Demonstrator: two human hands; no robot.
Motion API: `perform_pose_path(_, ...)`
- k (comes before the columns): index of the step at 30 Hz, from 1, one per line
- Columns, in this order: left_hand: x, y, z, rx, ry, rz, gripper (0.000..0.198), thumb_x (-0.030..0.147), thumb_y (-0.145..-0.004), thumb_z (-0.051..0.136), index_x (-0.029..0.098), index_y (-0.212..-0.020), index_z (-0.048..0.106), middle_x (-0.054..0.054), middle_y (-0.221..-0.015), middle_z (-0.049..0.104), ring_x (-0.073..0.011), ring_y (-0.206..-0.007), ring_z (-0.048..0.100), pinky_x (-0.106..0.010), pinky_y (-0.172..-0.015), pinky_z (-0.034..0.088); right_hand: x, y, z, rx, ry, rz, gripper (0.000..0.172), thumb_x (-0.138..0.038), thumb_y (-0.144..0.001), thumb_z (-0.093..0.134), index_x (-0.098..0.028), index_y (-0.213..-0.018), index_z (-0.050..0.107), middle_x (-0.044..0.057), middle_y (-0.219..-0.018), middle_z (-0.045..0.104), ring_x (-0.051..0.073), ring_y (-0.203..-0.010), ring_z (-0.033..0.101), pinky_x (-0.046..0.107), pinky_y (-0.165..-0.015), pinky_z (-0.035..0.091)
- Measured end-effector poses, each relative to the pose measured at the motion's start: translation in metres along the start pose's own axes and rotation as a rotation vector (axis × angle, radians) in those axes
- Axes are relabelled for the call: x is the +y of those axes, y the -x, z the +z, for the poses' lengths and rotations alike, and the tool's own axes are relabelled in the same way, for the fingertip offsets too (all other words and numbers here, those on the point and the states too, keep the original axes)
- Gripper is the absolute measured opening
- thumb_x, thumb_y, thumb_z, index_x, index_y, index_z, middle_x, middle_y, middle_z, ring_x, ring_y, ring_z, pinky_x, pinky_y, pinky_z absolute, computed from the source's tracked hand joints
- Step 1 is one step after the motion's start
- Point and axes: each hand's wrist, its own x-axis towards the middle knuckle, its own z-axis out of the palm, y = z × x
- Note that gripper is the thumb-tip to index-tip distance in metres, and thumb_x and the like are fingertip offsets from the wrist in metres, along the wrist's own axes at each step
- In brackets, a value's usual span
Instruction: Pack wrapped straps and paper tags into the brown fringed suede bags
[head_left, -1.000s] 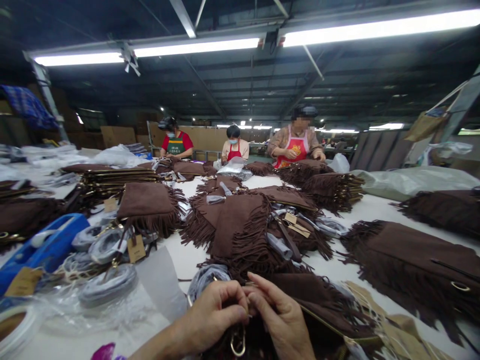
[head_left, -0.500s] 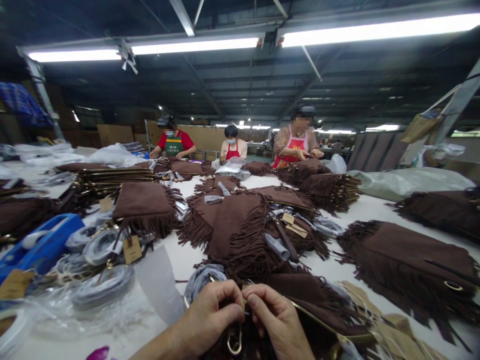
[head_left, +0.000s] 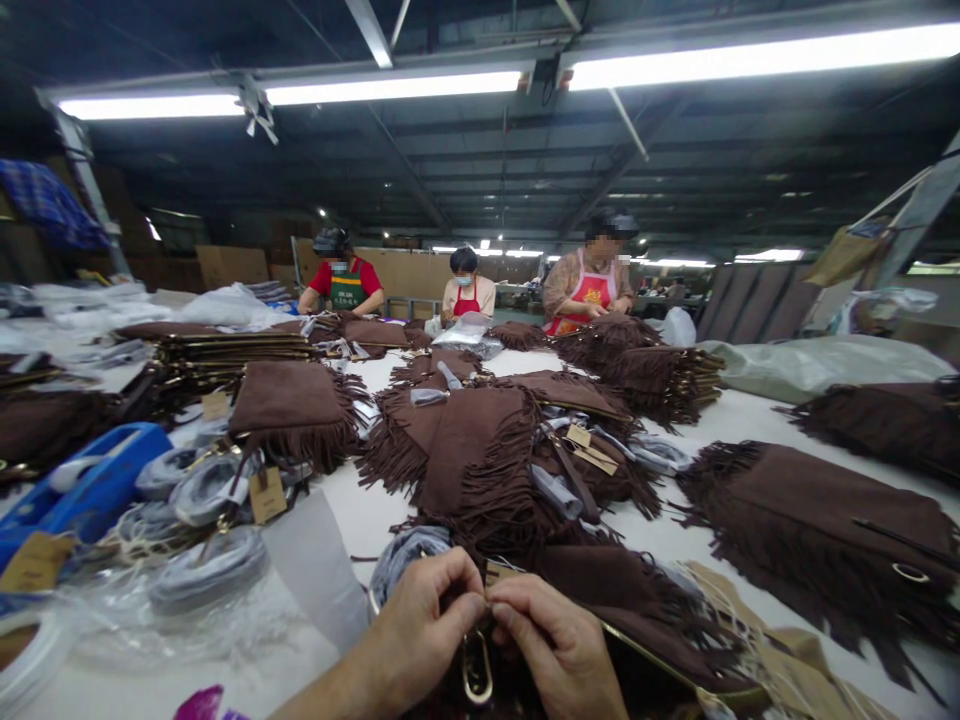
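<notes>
the left hand [head_left: 424, 640] and the right hand [head_left: 562, 650] are meeting fingertip to fingertip at the near edge of the white surface [head_left: 360, 520]. both are pinching closed on something too small to make out, just above a gold clasp [head_left: 477, 668]. the clasp is sitting on a brown fringed bag [head_left: 637, 610], which is lying under both hands. to the left, grey wrapped coils [head_left: 206, 565] are lying near a blue tray [head_left: 90, 490]. further back, more fringed bags [head_left: 465, 450] are lying heaped together, and 3 people in aprons [head_left: 465, 295] are working at the far end.
</notes>
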Motion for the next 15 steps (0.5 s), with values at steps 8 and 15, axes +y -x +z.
perform_pose_path(8,0.000,0.000,0.003,0.023,-0.050,0.034,0.012,0.021,-0.080,0.047,0.020,-0.069,0.049,0.002,-0.067,0.054,-0.0148,-0.065,0.049,-0.025,-0.062,0.036,-0.006,-0.004,-0.002,-0.013,0.154,-0.102,0.017,-0.023,-0.096,0.051,-0.022,-0.086,0.065,0.000,-0.076,0.066,0.013,-0.067,0.063,0.019,-0.064,0.049)
perform_pose_path(15,-0.003,0.004,0.010,0.065,-0.180,0.121,0.012,0.015,-0.080,0.044,0.020,-0.070,0.046,-0.002,-0.072,0.056,-0.0175,-0.070,0.051,-0.028,-0.064,0.036,-0.013,-0.008,-0.002,0.006,0.258,-0.264,0.027,-0.027,-0.102,0.041,-0.022,-0.081,0.058,-0.001,-0.071,0.061,0.012,-0.064,0.061,0.018,-0.060,0.046)
